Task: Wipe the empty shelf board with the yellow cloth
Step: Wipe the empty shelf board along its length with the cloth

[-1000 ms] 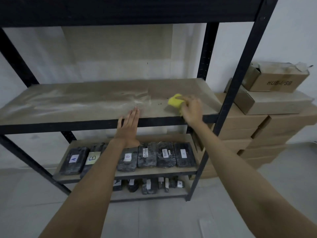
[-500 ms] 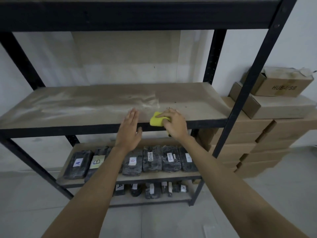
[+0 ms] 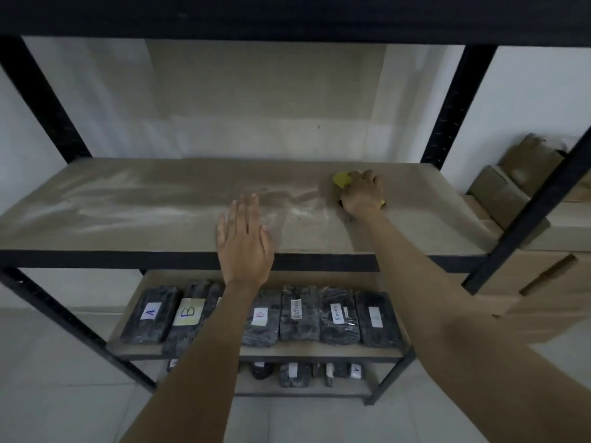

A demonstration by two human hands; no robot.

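The empty shelf board is a dusty brown panel in a black metal rack, with pale dust streaks across its left and middle. My right hand presses the yellow cloth flat on the board, right of centre and towards the back; only the cloth's left corner and a sliver at the wrist show. My left hand lies flat, palm down, on the board's front edge near the middle, fingers straight and holding nothing.
Black rack uprights stand at the corners, with a beam overhead. The lower shelf carries several dark wrapped packs with labels. Cardboard boxes are stacked to the right of the rack. A white wall is behind.
My right hand has pushed the yellow cloth from the front edge back and to the right across the board. My left hand stays flat at the front edge.
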